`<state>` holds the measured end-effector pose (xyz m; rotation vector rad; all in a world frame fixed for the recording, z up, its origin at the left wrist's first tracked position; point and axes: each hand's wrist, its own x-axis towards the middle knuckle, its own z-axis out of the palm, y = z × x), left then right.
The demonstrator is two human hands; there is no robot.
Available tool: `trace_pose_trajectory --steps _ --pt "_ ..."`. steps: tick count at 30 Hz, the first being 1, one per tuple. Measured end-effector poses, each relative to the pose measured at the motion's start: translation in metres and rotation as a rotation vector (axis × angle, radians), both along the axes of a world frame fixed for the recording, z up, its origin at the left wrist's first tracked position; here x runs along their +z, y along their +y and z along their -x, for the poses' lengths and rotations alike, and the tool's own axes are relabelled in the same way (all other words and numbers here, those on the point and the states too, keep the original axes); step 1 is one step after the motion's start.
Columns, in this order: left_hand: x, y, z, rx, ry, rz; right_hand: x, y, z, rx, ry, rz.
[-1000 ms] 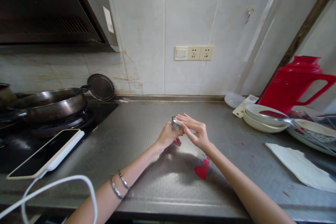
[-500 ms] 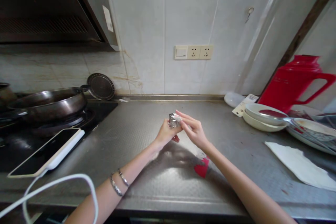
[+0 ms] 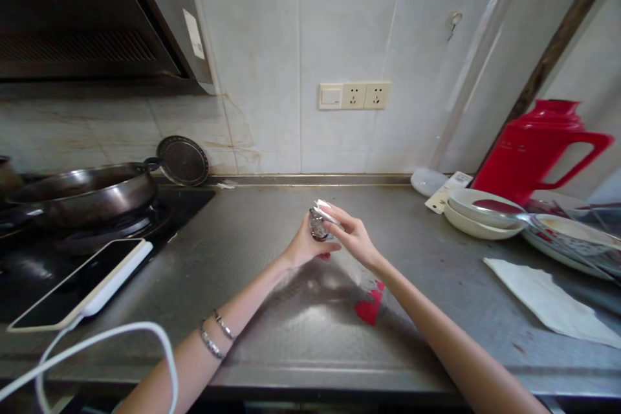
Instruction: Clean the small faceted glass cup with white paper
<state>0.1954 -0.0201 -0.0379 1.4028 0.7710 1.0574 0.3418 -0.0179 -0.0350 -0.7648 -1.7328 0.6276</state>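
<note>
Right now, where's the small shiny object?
Centre of the head view: the small shiny object is in the left hand, the right hand at its right side.

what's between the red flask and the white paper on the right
In the head view, stacked pale bowls and a patterned dish lie between the red flask and white paper.

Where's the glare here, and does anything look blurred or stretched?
Head view: glare and soft shadow on the counter below the left hand; head view: the shiny thing it holds lacks fine detail; head view: the flask leans outward near the right edge, perhaps lens distortion.
</note>
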Motion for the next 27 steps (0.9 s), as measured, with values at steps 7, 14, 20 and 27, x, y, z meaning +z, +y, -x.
trace_pose_trajectory --steps 7,14,20,27 --pt "-0.007 0.008 0.009 -0.073 0.131 0.010 0.002 0.004 0.000 -0.030 0.114 0.079" --pt "-0.006 0.014 0.007 0.096 0.127 -0.261 0.001 0.001 0.005 -0.013 0.178 0.169" --pt "-0.007 0.015 0.007 0.171 0.126 -0.151 0.002 -0.002 0.000 -0.071 0.001 0.118" --pt "-0.001 0.012 0.007 0.125 0.081 0.057 -0.003 -0.002 -0.002 -0.141 -0.090 -0.089"
